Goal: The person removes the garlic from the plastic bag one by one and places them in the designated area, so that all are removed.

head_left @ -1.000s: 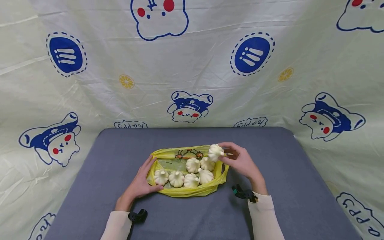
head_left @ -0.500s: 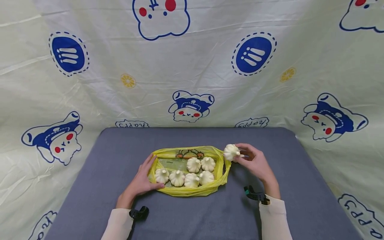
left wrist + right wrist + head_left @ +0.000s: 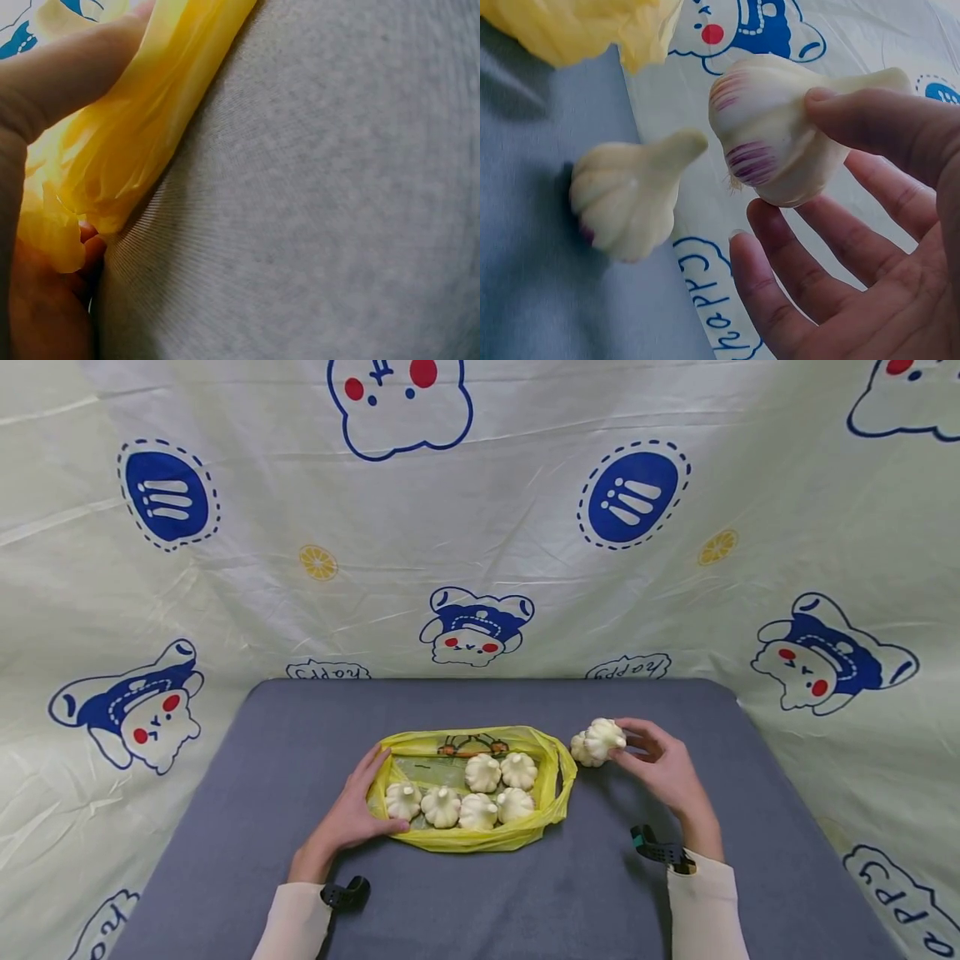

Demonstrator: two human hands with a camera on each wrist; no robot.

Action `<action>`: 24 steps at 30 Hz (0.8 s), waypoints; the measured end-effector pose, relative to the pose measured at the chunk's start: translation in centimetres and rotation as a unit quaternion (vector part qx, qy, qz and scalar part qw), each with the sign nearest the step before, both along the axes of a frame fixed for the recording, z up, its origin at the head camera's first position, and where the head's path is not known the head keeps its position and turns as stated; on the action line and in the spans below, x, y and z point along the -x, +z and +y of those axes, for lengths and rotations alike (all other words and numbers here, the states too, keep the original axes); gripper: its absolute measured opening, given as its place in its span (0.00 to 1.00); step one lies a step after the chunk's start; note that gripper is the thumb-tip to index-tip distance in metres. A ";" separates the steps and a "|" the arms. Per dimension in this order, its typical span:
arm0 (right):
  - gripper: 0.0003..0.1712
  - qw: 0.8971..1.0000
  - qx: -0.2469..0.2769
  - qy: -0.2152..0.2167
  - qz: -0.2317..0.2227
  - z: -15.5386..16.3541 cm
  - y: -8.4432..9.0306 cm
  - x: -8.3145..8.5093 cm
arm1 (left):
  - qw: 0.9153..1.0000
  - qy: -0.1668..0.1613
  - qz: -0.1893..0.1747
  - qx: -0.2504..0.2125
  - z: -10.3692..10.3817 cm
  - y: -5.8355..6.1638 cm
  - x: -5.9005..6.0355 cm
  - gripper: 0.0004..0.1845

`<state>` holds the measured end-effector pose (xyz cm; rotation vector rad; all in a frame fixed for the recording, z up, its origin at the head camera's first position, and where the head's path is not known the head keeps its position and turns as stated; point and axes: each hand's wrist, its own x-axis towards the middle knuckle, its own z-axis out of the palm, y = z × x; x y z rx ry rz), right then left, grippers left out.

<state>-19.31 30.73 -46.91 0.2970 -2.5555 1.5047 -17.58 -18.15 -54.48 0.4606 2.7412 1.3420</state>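
Observation:
A yellow plastic bag (image 3: 465, 842) lies open on the grey table (image 3: 480, 902) with several white garlic bulbs (image 3: 480, 772) inside. My left hand (image 3: 358, 808) pinches the bag's left edge; in the left wrist view the bag (image 3: 127, 135) is bunched between thumb (image 3: 67, 67) and palm. Just right of the bag, my right hand (image 3: 651, 760) holds a garlic bulb (image 3: 607, 735) between thumb and fingers. It hovers over another bulb (image 3: 580, 750) lying on the table. In the right wrist view the held bulb (image 3: 780, 142) has purple streaks, and the lying bulb (image 3: 626, 199) is beside it.
A cream cloth with blue cartoon prints (image 3: 480, 527) hangs behind and around the table. Black clips sit at my left wrist (image 3: 345, 893) and right wrist (image 3: 660, 852). Bare table surface extends right of the bag and along the front.
My right hand carried the garlic bulb rightwards from above the bag to the table beside it, where a second bulb now shows. My left hand stayed on the bag.

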 end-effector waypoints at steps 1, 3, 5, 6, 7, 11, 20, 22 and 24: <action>0.27 1.000 -0.002 -0.004 -0.002 0.2 -0.1 -0.1 | 1.000 0.000 -0.002 0.000 0.0 -0.1 0.0 0.65; 0.27 1.000 -0.006 -0.012 -0.003 0.6 -0.2 -0.1 | 1.000 0.000 -0.006 -0.002 -0.1 -0.2 -0.1 0.65; 0.27 1.000 -0.006 -0.021 -0.003 1.1 -0.4 -0.1 | 1.000 0.002 -0.006 -0.007 -0.2 -0.2 -0.2 0.65; 0.27 1.000 -0.005 -0.026 -0.002 1.3 -0.5 -0.1 | 1.000 0.003 -0.005 -0.008 -0.3 -0.3 -0.2 0.65; 0.27 0.999 -0.005 -0.032 -0.001 1.5 -0.6 0.0 | 1.000 0.003 -0.003 -0.010 -0.3 -0.3 -0.2 0.65; 0.28 0.999 -0.001 -0.052 0.000 2.3 -1.0 0.1 | 1.000 0.000 0.001 -0.009 -0.4 -0.4 -0.2 0.65; 0.28 0.997 0.011 -0.075 -0.004 3.7 -3.0 0.5 | 1.000 -0.012 -0.008 -0.007 -0.3 -0.1 -0.1 0.66; 0.28 0.997 0.011 -0.082 -0.010 3.9 -3.4 0.6 | 1.000 -0.012 -0.007 -0.005 -0.3 -0.1 -0.1 0.66; 0.29 0.996 0.011 -0.088 -0.017 4.0 -3.8 0.6 | 1.000 -0.011 -0.009 -0.005 -0.3 -0.1 -0.1 0.66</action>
